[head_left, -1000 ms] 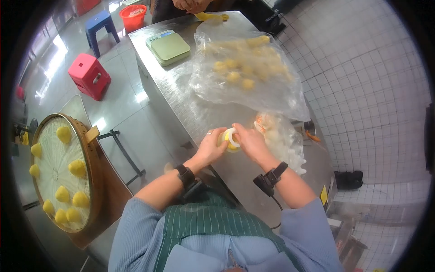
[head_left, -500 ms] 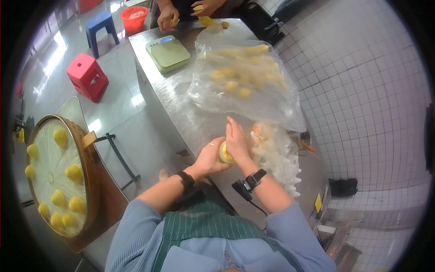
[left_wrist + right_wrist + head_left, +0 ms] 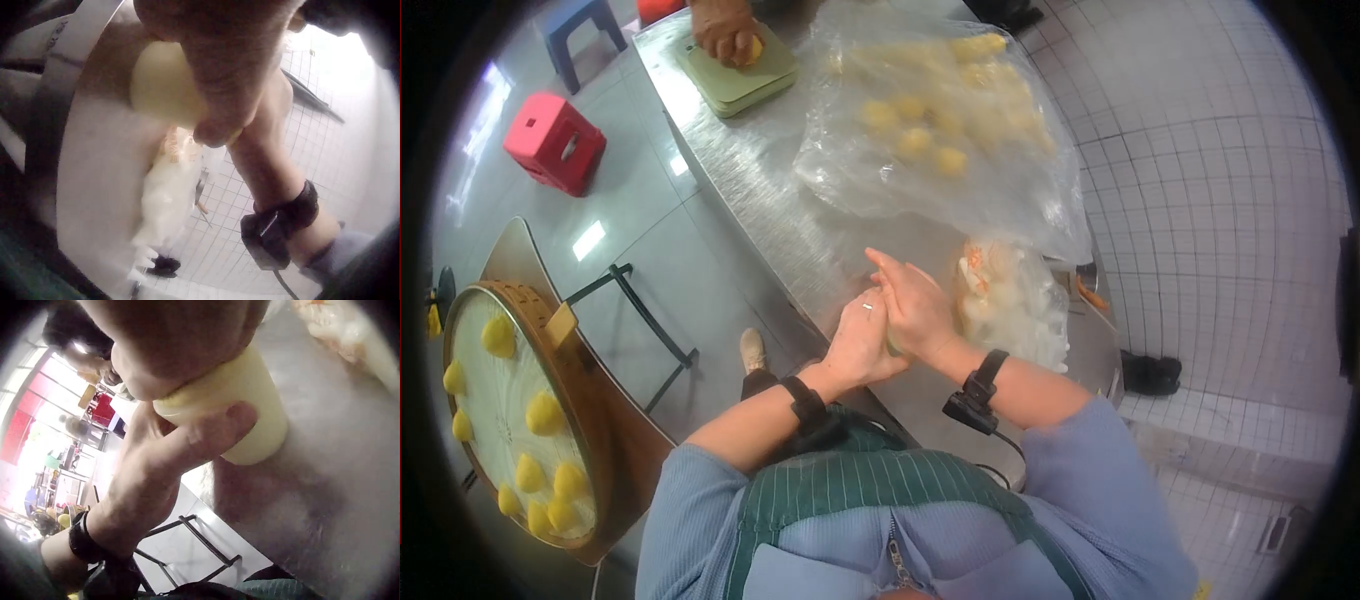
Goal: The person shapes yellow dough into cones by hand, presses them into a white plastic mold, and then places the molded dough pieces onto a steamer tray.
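My left hand (image 3: 858,340) wraps round a cream-coloured, cup-shaped mould (image 3: 265,419), thumb along its side in the right wrist view. Over the mould's mouth lies my right hand (image 3: 915,308), its palm pressing down and its fingers stretched out past the rim. A thin edge of yellow dough (image 3: 178,398) shows under the palm; the rest is covered. The smooth, rounded end of the mould (image 3: 161,84) appears in the left wrist view. Both hands are above the near part of the steel table (image 3: 800,255).
Yellow dough balls lie under a clear plastic sheet (image 3: 850,185). A bag of white pieces (image 3: 1015,315) is right of my hands. Another person's hand (image 3: 725,35) holds yellow dough over a green scale (image 3: 745,85). Yellow shaped pieces sit in a round steamer (image 3: 525,290) at left, near a red stool (image 3: 555,145).
My right hand has gone from fingering the mould's rim to pressing its palm over the mouth, hiding the yellow dough. The other person's hand has come over the scale.
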Tool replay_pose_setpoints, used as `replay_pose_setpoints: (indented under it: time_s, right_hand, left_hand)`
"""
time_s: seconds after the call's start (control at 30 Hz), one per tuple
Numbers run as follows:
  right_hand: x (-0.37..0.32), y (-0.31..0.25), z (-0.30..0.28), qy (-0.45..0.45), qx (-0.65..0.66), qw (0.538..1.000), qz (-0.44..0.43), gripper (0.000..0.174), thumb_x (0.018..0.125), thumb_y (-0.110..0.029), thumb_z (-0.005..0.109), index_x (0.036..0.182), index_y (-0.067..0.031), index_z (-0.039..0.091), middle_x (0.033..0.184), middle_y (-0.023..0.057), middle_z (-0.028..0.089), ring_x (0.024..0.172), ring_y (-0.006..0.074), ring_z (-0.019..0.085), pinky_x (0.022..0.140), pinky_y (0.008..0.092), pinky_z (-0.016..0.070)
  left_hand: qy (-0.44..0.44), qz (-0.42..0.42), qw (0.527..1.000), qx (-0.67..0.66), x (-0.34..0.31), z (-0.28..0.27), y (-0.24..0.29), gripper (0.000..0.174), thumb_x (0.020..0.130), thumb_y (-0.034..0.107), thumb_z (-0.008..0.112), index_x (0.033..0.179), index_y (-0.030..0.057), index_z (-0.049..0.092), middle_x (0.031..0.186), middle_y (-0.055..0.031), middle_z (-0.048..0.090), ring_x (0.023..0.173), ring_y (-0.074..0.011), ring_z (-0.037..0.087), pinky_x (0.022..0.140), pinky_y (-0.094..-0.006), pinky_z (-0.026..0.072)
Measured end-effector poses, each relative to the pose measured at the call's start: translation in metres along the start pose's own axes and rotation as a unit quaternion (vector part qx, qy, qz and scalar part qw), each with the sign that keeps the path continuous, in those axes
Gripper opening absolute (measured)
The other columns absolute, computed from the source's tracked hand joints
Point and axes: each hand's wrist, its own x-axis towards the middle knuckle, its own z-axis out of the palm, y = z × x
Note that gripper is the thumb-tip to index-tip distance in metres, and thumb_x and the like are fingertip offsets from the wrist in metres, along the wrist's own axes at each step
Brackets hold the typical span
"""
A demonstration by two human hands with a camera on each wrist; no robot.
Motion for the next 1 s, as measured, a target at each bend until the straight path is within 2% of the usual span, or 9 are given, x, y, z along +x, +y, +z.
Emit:
replay_pose_setpoints:
  time_s: [0.13, 0.2, 0.3, 0.43, 0.5, 0.57, 0.8, 0.93, 1.0]
  right_hand:
    - [0.0, -0.003, 0.006, 0.029, 0.015, 0.998, 0.055, 0.038, 0.097, -0.017, 0.041, 0.133, -0.0134, 0.052, 0.101, 0.0122, 0.068, 0.095, 0.0282, 0.065, 0.084, 0.0423, 0.0481]
    - [-0.007, -0.009, 0.012, 0.1, 0.048, 0.964, 0.244, 0.038, 0.095, -0.02, 0.043, 0.13, -0.0151, 0.054, 0.097, 0.0087, 0.07, 0.094, 0.0294, 0.065, 0.084, 0.0424, 0.0485]
    - [-0.007, -0.004, 0.022, 0.157, 0.011, 0.952, 0.262, 0.037, 0.095, -0.021, 0.043, 0.13, -0.0151, 0.054, 0.096, 0.009, 0.071, 0.092, 0.0307, 0.066, 0.08, 0.0443, 0.0491]
    - [-0.009, -0.005, 0.017, 0.108, 0.01, 0.964, 0.244, 0.037, 0.098, -0.022, 0.04, 0.131, -0.0135, 0.054, 0.098, 0.0115, 0.068, 0.092, 0.0298, 0.065, 0.081, 0.0413, 0.0482]
    - [-0.011, -0.006, 0.016, 0.07, -0.006, 0.983, 0.167, 0.038, 0.097, -0.02, 0.041, 0.132, -0.0131, 0.053, 0.099, 0.0125, 0.068, 0.094, 0.0307, 0.065, 0.083, 0.0412, 0.0485]
    - [-0.011, -0.006, 0.013, 0.057, -0.006, 0.989, 0.134, 0.039, 0.095, -0.018, 0.042, 0.132, -0.0127, 0.053, 0.101, 0.0126, 0.068, 0.095, 0.0307, 0.065, 0.083, 0.0411, 0.0487]
    - [-0.004, 0.0, 0.003, 0.016, -0.042, 0.996, -0.072, 0.043, 0.09, -0.02, 0.049, 0.132, -0.012, 0.053, 0.103, 0.0122, 0.066, 0.095, 0.0317, 0.063, 0.08, 0.0431, 0.0494]
    - [-0.015, -0.012, 0.004, 0.014, -0.022, 0.998, 0.064, 0.041, 0.091, -0.021, 0.048, 0.131, -0.0116, 0.053, 0.104, 0.013, 0.067, 0.097, 0.0315, 0.064, 0.081, 0.0428, 0.0495]
    - [-0.012, -0.021, 0.006, 0.084, 0.023, 0.974, 0.21, 0.039, 0.093, -0.021, 0.047, 0.13, -0.0108, 0.054, 0.105, 0.0132, 0.068, 0.098, 0.0311, 0.064, 0.081, 0.0432, 0.0494]
  left_hand:
    - [0.028, 0.045, 0.998, -0.013, 0.01, 0.001, -0.003, 0.073, 0.062, 0.02, 0.079, 0.122, -0.0019, 0.045, 0.117, -0.0245, 0.055, 0.11, -0.043, 0.052, 0.092, -0.0477, 0.0435]
    - [0.041, 0.084, 0.995, -0.03, 0.006, 0.002, -0.006, 0.073, 0.062, 0.02, 0.079, 0.123, -0.0013, 0.045, 0.115, -0.0236, 0.056, 0.108, -0.0426, 0.053, 0.091, -0.0474, 0.0437]
    - [0.035, 0.085, 0.996, -0.02, 0.007, 0.002, -0.007, 0.071, 0.061, 0.02, 0.078, 0.121, -0.0003, 0.046, 0.112, -0.0221, 0.058, 0.106, -0.0425, 0.054, 0.091, -0.0466, 0.0443]
    - [0.011, 0.091, 0.995, -0.025, 0.011, 0.0, -0.011, 0.067, 0.06, 0.021, 0.078, 0.115, 0.0002, 0.047, 0.107, -0.021, 0.059, 0.101, -0.0427, 0.055, 0.088, -0.0476, 0.0447]
    - [-0.008, 0.094, 0.995, -0.01, 0.012, -0.002, -0.01, 0.065, 0.061, 0.021, 0.078, 0.114, 0.0005, 0.047, 0.105, -0.0204, 0.059, 0.1, -0.0423, 0.055, 0.087, -0.0479, 0.0448]
    - [-0.002, 0.095, 0.994, -0.053, 0.016, -0.004, -0.006, 0.039, 0.061, 0.017, 0.071, 0.093, 0.0018, 0.054, 0.092, -0.0198, 0.061, 0.089, -0.0424, 0.057, 0.077, -0.0479, 0.0462]
    - [0.01, 0.15, 0.988, -0.043, 0.022, -0.002, -0.014, 0.033, 0.063, 0.018, 0.069, 0.089, 0.0021, 0.058, 0.089, -0.0199, 0.062, 0.09, -0.0419, 0.056, 0.079, -0.0476, 0.0455]
    - [-0.016, 0.084, 0.996, -0.024, 0.014, 0.0, -0.01, 0.051, 0.062, 0.025, 0.078, 0.103, 0.005, 0.056, 0.102, -0.0153, 0.062, 0.096, -0.0388, 0.056, 0.084, -0.0476, 0.0444]
    - [-0.012, 0.064, 0.998, -0.022, 0.007, 0.002, -0.005, 0.054, 0.062, 0.027, 0.08, 0.104, 0.0043, 0.056, 0.104, -0.0158, 0.061, 0.098, -0.0385, 0.056, 0.085, -0.0479, 0.0435]
